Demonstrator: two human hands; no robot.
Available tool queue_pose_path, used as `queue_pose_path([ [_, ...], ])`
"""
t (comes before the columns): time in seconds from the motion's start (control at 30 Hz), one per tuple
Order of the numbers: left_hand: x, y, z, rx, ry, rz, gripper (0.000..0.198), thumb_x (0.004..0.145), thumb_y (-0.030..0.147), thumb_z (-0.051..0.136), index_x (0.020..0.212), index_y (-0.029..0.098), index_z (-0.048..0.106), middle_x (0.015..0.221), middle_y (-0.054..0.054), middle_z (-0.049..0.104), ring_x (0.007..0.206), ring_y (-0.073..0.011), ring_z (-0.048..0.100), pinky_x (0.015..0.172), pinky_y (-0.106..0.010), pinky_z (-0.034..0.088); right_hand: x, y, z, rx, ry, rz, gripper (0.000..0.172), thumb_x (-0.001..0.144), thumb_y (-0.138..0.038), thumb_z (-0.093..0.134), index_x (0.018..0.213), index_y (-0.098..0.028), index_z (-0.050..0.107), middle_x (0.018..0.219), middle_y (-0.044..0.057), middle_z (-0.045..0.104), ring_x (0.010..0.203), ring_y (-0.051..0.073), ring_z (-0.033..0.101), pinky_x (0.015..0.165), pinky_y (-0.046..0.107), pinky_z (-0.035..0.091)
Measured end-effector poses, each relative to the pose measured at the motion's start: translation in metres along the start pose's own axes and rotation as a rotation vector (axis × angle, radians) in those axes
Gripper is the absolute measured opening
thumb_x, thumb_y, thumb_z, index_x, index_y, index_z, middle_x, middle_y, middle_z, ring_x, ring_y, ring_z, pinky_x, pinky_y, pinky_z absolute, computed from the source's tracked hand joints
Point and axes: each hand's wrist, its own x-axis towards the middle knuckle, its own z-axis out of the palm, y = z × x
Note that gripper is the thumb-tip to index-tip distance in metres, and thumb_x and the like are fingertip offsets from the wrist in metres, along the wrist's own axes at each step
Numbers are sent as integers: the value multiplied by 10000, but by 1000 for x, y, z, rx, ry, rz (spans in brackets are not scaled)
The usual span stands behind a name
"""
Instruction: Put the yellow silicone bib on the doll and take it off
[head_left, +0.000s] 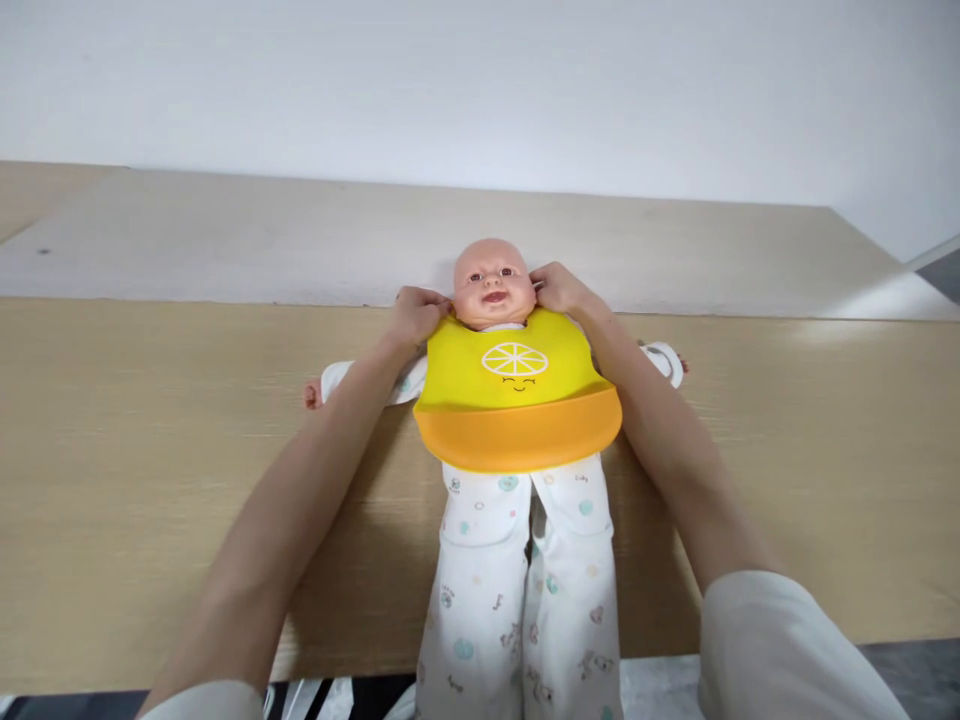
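the bib [517, 395] is yellow with a white citrus slice and dark smile, its pocket [517, 438] orange; trousers [469, 570] white, pastel-printed; table [150, 450] tan.

Just one head-worn cam, facing forward and down across the wooden tabletop [150, 450] from the leg end of a baby doll [493, 285], near enough that it runs off the bottom edge; pale wall [480, 90] up top.
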Motion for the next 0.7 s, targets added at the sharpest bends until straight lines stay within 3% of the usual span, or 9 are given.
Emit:
queue_pose_path([
  [0.2,1,-6,-1,175,-24,-18,200,733,260,585,812,115,697,629,-38,596,632,-184,560,623,-301,450,-4,4,2,-63,-58,-6,375,714,-8,460,961,-61,738,1062,104,718,977,238,664,797,263,509],
  [0.3,-5,-3,-3,343,98,126,341,746,223,574,1060,147,684,802,-73,681,789,-225,624,779,-340,483,-17,0,1,-142,6,62,310,756,-49,530,982,-70,741,1059,140,711,916,227,662,795,273,487],
  [0.37,-18,3,-2,465,185,278,328,785,205,519,1077,173,665,900,-94,700,854,-235,631,851,-363,477,-33,-2,-1,-141,74,120,255,789,-104,574,980,-83,742,1006,137,718,860,206,654,773,267,470],
  [0.5,-64,23,-1,552,275,599,154,819,187,458,756,202,597,827,-83,675,842,-245,598,859,-400,462,-85,7,-10,-20,307,137,200,852,-217,563,923,-111,717,887,75,711,784,156,629,734,246,444],
  [0.6,-110,42,-9,497,333,769,141,820,171,479,710,218,554,788,-72,658,823,-248,585,836,-418,458,-134,20,-15,28,510,98,229,869,-259,516,935,-122,687,915,68,701,808,153,624,759,263,458],
  [0.7,-166,57,-23,389,364,818,182,842,145,473,720,243,567,771,-44,651,790,-236,594,804,-424,477,-183,29,-12,24,594,71,253,870,-297,489,944,-134,667,957,90,688,844,175,620,745,287,476],
])
